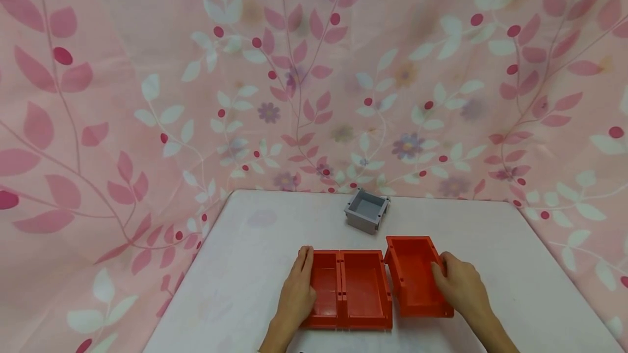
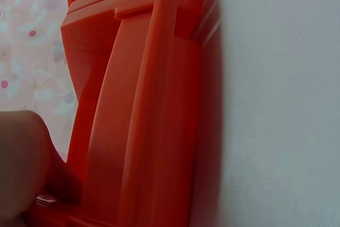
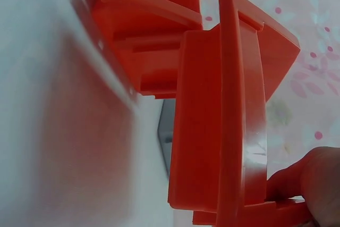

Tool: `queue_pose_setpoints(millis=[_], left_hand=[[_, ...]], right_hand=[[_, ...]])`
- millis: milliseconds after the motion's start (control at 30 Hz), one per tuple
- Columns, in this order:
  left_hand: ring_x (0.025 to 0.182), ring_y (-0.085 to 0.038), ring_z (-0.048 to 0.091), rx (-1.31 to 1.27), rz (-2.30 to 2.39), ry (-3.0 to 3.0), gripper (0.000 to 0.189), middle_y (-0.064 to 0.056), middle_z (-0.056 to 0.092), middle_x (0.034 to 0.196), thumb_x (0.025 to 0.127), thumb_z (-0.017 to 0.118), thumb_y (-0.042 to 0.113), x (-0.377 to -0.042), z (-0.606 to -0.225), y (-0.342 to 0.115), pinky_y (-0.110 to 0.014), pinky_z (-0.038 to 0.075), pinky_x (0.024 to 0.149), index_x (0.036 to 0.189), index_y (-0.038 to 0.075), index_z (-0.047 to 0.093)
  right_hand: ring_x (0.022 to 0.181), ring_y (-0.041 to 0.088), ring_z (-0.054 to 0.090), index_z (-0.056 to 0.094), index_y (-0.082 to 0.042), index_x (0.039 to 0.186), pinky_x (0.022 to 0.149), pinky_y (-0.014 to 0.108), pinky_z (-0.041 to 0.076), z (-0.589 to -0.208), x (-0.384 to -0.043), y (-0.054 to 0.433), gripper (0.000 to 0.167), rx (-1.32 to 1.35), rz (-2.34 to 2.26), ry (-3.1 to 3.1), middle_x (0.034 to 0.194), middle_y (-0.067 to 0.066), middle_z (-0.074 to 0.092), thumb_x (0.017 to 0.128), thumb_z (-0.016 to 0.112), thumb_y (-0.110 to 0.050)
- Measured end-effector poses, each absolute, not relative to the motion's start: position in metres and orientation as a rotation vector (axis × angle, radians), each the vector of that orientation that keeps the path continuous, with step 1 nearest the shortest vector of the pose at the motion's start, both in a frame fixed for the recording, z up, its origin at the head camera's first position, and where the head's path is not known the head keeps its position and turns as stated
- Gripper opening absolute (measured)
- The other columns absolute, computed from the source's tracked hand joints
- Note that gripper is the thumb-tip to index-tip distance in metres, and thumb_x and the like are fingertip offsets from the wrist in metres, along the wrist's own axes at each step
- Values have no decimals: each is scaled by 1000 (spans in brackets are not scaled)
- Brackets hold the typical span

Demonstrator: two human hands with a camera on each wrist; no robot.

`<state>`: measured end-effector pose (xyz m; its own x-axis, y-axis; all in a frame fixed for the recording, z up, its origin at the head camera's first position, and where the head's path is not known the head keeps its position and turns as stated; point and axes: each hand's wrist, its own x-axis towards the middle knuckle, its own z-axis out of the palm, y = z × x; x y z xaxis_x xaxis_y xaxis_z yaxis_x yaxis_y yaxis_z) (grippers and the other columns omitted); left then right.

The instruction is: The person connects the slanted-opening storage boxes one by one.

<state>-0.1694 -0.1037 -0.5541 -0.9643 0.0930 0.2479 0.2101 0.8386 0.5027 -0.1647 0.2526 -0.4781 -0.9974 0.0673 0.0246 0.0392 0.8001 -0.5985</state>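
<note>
Two red plastic bins stand side by side on the table, the left bin (image 1: 325, 282) against the middle bin (image 1: 363, 287). My left hand (image 1: 296, 290) holds the left bin by its outer side wall, fingers along the wall. My right hand (image 1: 461, 282) grips the right wall of a third red bin (image 1: 417, 274), thumb over the rim. That third bin is raised off the table and turned slightly, its left side close to the middle bin. In the right wrist view, the third bin (image 3: 204, 126) hangs above the tabletop; whether its edge touches the middle bin I cannot tell.
A smaller grey bin (image 1: 367, 210) stands farther back on the white table (image 1: 245, 266), beyond the red ones. Behind the table's far edge hangs a pink cloth (image 1: 314, 97) with leaves and flowers.
</note>
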Motion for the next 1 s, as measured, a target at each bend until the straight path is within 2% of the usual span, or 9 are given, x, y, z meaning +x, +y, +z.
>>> queue_pose_setpoints(millis=[467,800,900,933,1000], left_hand=[[148,-33,37,-230,-808,-2803,79,-13,32,166,88,61,-11,-169,-554,-103,-48,47,106,162,3,35],[147,-33,39,-239,-813,-2775,78,-14,34,165,88,60,-13,-168,-554,-103,-48,47,106,161,3,37],[146,-34,40,-243,-811,-2762,78,-15,35,164,86,61,-14,-168,-554,-103,-48,48,105,160,2,38],[146,-34,41,-244,-813,-2759,79,-15,35,164,86,61,-14,-167,-554,-103,-48,48,104,160,2,38],[145,-35,41,-252,-813,-2753,79,-16,36,163,86,62,-14,-167,-554,-103,-49,49,103,159,1,39]], right_hand=[[55,19,49,57,8,103,48,32,49,-488,-158,244,21,-123,901,-2942,65,5,50,99,58,-13],[57,21,52,57,5,97,48,33,53,-478,-163,240,28,-161,805,-3021,68,7,53,98,62,-22],[78,36,63,58,11,114,61,49,62,-473,-166,232,43,-136,725,-2960,89,24,65,98,65,-29],[90,42,63,57,12,122,68,56,62,-472,-168,229,50,-120,712,-2932,102,30,65,98,66,-31],[118,50,55,51,11,138,82,68,55,-470,-171,220,62,-58,709,-2878,130,36,57,99,67,-34]])
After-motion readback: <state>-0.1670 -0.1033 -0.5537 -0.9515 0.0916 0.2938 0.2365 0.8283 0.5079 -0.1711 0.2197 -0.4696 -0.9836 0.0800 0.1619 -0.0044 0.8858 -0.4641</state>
